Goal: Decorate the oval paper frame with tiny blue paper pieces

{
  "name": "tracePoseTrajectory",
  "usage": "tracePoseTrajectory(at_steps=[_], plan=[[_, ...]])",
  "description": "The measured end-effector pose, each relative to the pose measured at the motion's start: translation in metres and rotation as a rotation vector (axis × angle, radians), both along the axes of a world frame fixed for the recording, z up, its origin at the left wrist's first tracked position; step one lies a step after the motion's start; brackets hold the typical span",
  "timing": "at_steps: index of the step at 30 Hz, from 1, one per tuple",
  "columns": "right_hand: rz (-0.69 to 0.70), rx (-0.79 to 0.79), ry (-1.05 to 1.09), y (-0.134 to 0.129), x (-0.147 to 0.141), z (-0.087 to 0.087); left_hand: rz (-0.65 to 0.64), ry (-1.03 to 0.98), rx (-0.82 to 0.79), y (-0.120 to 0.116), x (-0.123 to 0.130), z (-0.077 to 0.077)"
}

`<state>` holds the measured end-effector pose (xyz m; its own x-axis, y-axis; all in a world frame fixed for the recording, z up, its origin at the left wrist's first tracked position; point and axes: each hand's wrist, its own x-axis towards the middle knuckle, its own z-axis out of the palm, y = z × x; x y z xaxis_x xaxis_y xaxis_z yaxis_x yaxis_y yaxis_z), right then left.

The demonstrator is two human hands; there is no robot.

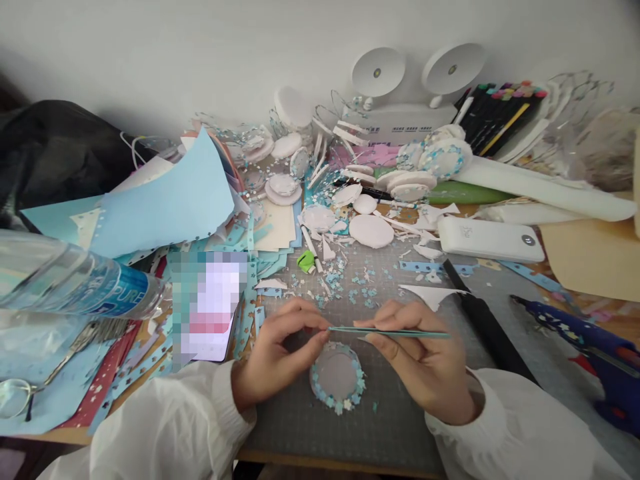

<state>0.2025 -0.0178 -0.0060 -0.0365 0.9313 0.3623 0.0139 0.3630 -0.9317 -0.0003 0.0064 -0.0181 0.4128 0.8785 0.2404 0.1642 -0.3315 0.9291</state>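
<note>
My right hand (425, 353) is closed around a pair of slim teal tweezers (410, 333), held level with the tips pointing left. At those tips the thumb and forefinger of my left hand (285, 347) pinch together. Whatever they hold is too small to name, though a speck of blue shows there. Just below, a round white disc (338, 375) lies on the grey cutting mat (300, 430), its rim ringed with small blue and white paper flowers. Loose paper flowers (363, 293) are scattered beyond my hands.
Left are a water bottle (75, 280), a phone (215, 307) and blue paper sheets (165, 193). White discs (371, 230) pile up at the back. To the right lie a power bank (490, 239), a black rod-like object (490, 327) and a blue glue gun (575, 340).
</note>
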Motion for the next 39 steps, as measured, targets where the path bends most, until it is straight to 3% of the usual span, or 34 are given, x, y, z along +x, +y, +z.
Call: tracePoseTrajectory(at_steps=[8, 18, 28, 34, 39], plan=[[-0.07, -0.04, 0.068, 0.004, 0.004, -0.002, -0.017, -0.009, 0.001, -0.001, -0.001, 0.001], [-0.011, -0.076, -0.022, 0.003, 0.003, 0.003, 0.007, 0.025, 0.017, -0.002, 0.0, 0.0], [0.023, -0.238, 0.12, 0.004, 0.009, -0.012, 0.015, 0.023, 0.003, -0.002, -0.001, 0.002], [-0.154, -0.084, 0.112, 0.015, 0.016, -0.014, 0.068, -0.023, -0.037, -0.001, -0.003, 0.006], [-0.311, 0.249, -0.19, 0.007, 0.011, 0.015, 0.039, -0.086, -0.104, -0.003, -0.008, 0.01]])
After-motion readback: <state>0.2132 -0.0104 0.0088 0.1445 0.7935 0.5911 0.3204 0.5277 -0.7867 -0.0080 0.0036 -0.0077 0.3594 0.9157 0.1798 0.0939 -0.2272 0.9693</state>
